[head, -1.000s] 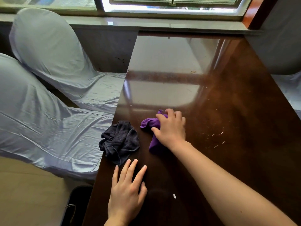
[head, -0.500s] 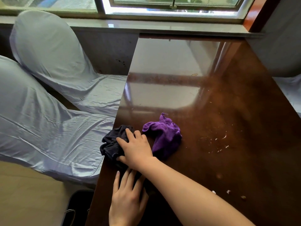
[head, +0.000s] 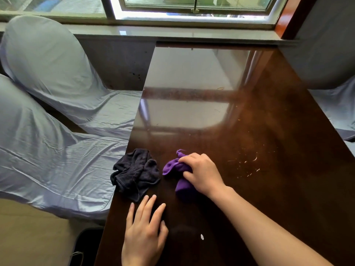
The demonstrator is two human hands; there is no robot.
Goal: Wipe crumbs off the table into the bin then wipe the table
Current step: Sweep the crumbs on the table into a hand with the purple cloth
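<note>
1. Below the window [head: 194, 8]: glossy dark wood table [head: 288, 208], pale-covered chairs [head: 48, 150] alongside.
2. Crumbs [head: 247, 167] scattered right of the right hand [head: 203, 175].
3. Its fingers are curled, gripping the purple cloth [head: 180, 187] on the table.
4. Left hand [head: 144, 233] flat, fingers straight; tips near the black cloth [head: 136, 173].
5. Black bin [head: 86, 244] on the floor, left of that hand.

Nothing legible anywhere: no words, labels, brand marks, numbers or signs to read on the worktop [head: 278, 189], on the purple cloth [head: 182, 186], on the dark cloth [head: 135, 173] or on the chair covers [head: 48, 150].
</note>
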